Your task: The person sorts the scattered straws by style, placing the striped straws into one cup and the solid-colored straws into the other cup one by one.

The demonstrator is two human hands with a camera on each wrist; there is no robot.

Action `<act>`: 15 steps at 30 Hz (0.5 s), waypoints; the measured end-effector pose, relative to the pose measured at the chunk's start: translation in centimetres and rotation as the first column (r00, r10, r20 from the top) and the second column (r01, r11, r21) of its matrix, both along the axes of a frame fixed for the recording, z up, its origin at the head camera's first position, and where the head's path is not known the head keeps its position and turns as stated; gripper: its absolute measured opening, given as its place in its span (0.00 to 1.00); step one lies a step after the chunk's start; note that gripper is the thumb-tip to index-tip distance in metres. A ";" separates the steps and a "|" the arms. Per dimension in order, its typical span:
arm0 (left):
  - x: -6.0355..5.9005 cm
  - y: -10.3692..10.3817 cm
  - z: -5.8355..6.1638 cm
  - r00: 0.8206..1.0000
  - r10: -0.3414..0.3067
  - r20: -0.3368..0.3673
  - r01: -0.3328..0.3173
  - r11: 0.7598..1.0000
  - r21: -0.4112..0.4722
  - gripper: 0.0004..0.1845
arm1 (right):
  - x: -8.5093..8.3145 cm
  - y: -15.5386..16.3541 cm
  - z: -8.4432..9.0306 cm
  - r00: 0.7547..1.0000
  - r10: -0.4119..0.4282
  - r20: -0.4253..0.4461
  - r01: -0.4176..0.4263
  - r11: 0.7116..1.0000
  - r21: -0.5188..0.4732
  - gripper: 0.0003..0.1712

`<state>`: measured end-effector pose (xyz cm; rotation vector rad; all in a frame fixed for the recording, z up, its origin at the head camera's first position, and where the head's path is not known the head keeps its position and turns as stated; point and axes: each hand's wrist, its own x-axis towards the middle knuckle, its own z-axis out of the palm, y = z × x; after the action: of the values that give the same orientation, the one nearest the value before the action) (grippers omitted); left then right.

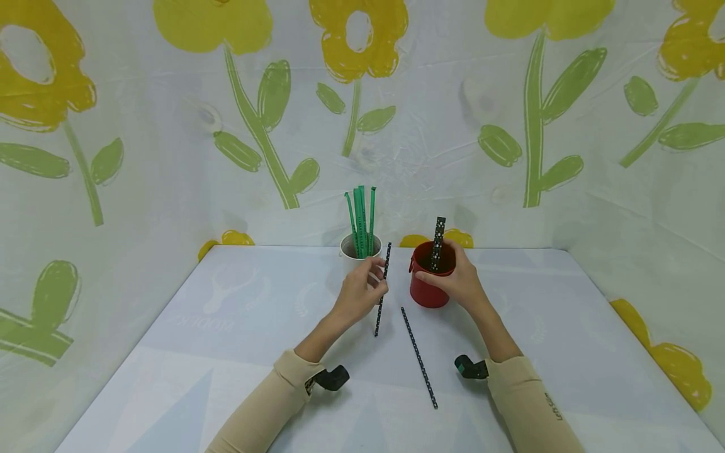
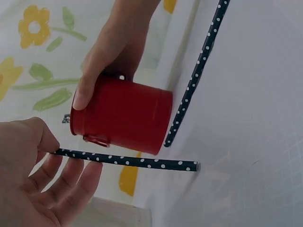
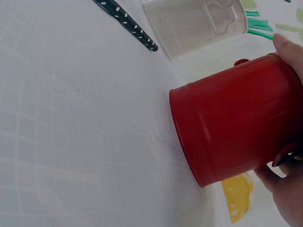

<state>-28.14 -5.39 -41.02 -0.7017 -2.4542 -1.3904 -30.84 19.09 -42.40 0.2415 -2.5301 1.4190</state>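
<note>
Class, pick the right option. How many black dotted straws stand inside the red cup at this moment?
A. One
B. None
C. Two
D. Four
A: one black dotted straw stands in the red cup; the left hand holds another outside it, and a third lies on the table.
</note>
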 end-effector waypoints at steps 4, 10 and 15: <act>0.1 0.1 0.1 1.000 -0.006 0.000 0.006 1.000 0.012 0.17 | 0.0 -0.1 0.0 1.000 0.000 0.000 0.000 1.000 -0.003 0.57; 0.1 0.2 0.1 0.999 -0.020 -0.038 0.022 0.998 0.051 0.15 | 0.1 -0.1 0.1 1.000 0.009 -0.015 -0.010 1.000 -0.015 0.56; 0.2 0.4 0.3 0.996 -0.024 -0.084 0.029 0.998 0.060 0.15 | 0.2 0.0 0.1 1.000 0.017 -0.020 -0.018 1.000 -0.020 0.56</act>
<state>-27.92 -4.99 -40.70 -0.7644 -2.3367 -1.4106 -30.69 19.06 -42.27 0.2734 -2.5029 1.4406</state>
